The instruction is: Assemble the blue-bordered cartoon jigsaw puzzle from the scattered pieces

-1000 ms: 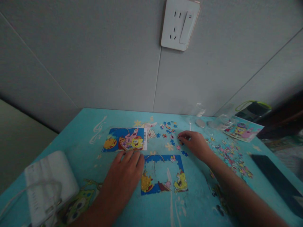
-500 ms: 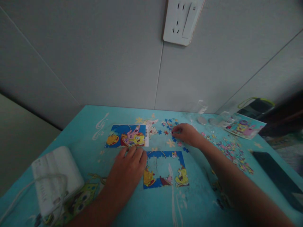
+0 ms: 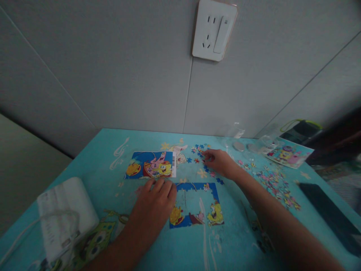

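Observation:
My left hand [image 3: 157, 197] rests on the table, fingers loosely bent and a little apart. Its fingertips lie just below a picture card [image 3: 152, 164], and its right side is against a jigsaw border [image 3: 191, 186], joined along the top with an open middle. My right hand [image 3: 218, 162] is in a pinch over a small group of mostly blue puzzle pieces [image 3: 196, 160] beyond the border. Whatever is between those fingertips is too small and hidden to make out.
A larger heap of puzzle pieces [image 3: 278, 184] spreads at the right, with a second picture card [image 3: 290, 152], clear plastic containers [image 3: 266, 143] and a dark flat object [image 3: 328, 214] around it. A white box with a cable [image 3: 66, 218] stands left. The wall [image 3: 141, 75] borders the table's back.
My right hand's fingertips have shifted slightly farther into the blue pieces. My left hand has slid a little right, off the picture card's lower edge. The view has tilted slightly.

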`<state>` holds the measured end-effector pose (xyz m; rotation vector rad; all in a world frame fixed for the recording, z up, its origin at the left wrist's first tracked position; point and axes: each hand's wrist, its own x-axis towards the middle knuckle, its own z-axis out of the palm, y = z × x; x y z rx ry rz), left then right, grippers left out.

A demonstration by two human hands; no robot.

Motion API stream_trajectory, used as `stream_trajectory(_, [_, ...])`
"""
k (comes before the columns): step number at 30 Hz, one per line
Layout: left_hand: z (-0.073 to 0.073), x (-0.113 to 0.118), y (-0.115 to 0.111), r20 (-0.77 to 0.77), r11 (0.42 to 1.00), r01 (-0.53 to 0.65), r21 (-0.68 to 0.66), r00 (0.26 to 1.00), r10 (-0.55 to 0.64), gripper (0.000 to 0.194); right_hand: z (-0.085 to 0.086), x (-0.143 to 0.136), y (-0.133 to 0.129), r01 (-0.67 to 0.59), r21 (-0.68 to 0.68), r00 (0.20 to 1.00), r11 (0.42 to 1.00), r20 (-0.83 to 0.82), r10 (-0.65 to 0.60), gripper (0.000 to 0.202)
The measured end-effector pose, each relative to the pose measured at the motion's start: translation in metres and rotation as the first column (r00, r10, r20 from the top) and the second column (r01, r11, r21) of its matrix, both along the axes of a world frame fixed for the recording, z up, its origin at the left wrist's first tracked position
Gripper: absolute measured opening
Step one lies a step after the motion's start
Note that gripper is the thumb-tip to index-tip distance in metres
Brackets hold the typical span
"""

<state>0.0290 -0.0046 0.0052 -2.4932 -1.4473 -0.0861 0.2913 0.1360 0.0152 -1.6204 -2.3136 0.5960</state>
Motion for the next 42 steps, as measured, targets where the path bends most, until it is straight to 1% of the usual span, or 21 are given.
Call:
stream_trajectory(3, [-0.001,-0.001,0.0,0.016,1.0,0.007,0.005,1.0,-0.007,0.027,0.0,0.003,0.001,-0.017,-0.012,1.0,1.0,-0.003,0.017,0.038])
stream_trajectory(9, [-0.004,-0.001,-0.001,0.026,0.999,0.019,0.036,0.999,-0.02,0.026,0.001,0.005,-0.001,-0.033,-0.036,0.999,0.999,-0.01,0.033,0.021])
stream_trajectory(11, [-0.004,0.0,-0.002,0.028,0.999,0.019,0.037,0.999,-0.02,0.026,0.001,0.006,-0.002,-0.03,-0.029,1.0,0.999,-0.011,0.029,0.018])
stream_trajectory(14, [-0.004,0.0,-0.002,0.032,0.999,0.02,0.032,0.999,-0.022,0.025,0.0,0.008,-0.003,-0.035,0.004,0.999,0.999,-0.011,0.035,0.022])
stream_trajectory(18, [-0.003,0.001,-0.002,0.016,0.999,0.036,0.041,0.999,-0.036,0.025,0.002,0.006,-0.005,-0.083,0.025,0.996,0.996,-0.012,0.084,0.03])
stream_trajectory(23, [0.001,0.003,-0.003,0.008,0.998,0.051,0.036,0.999,-0.051,0.027,0.004,0.004,0.0,-0.091,0.014,0.996,0.996,0.017,0.091,0.03])
stream_trajectory(26, [0.001,0.004,-0.003,0.02,0.998,0.058,0.038,0.998,-0.059,0.027,0.009,0.008,0.0,-0.074,-0.002,0.997,0.997,0.016,0.074,0.023])
stream_trajectory(28, [0.0,0.004,-0.003,0.034,0.997,0.06,0.051,0.998,-0.061,0.025,0.015,0.013,-0.007,-0.054,-0.001,0.999,0.999,0.006,0.054,0.019])
stream_trajectory(31, [-0.003,0.004,-0.004,0.062,0.995,0.071,0.064,0.995,-0.075,0.025,0.023,0.02,-0.034,-0.028,-0.028,0.997,0.999,-0.071,0.026,0.024])
stream_trajectory(33, [-0.005,0.006,-0.005,0.104,0.993,0.11,0.051,0.988,-0.115,0.027,0.024,0.021,-0.058,-0.082,-0.136,0.976,0.987,-0.213,0.051,0.024])
stream_trajectory(36, [-0.008,0.013,-0.006,0.217,0.979,0.203,0.025,0.955,-0.204,0.029,0.017,0.017,-0.089,-0.117,-0.236,0.96,0.965,-0.276,0.049,0.022])
stream_trajectory(39, [-0.009,0.021,-0.006,0.325,0.961,0.276,-0.024,0.911,-0.253,0.032,0.008,0.011,-0.103,-0.088,-0.219,0.966,0.972,-0.256,0.03,0.019])
stream_trajectory(42, [-0.006,0.029,-0.006,0.376,0.936,0.337,-0.099,0.884,-0.278,0.04,0.005,0.006,-0.104,-0.068,-0.167,0.978,0.984,-0.206,0.033,0.019])
